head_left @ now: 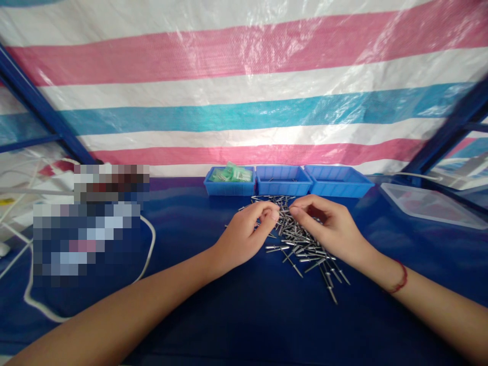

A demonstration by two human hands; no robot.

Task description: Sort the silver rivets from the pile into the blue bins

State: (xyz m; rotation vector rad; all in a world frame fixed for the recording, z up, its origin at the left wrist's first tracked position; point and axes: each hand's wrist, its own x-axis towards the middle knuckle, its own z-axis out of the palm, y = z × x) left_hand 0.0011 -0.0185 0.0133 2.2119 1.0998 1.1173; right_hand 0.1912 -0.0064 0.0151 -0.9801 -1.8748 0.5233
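A loose heap of silver blind rivets (299,246) lies on the blue tabletop (236,315), spreading toward the near side. Over the heap's left edge is my left hand (246,231), thumb and index finger pressed together. My right hand (331,226) faces it from the right, also in a pinch, its fingertips just above the rivets. A small gap separates the two sets of fingertips. Whatever either pinch holds is too small or hidden to name. The hands cover part of the heap.
Behind the heap stand three blue bins: one with green packets (231,175), a middle bin (284,189) with a few small pieces, and a right bin (341,190). A translucent plastic lid (434,206) lies at right. A white cable (153,239) loops at left beside a blurred-out area.
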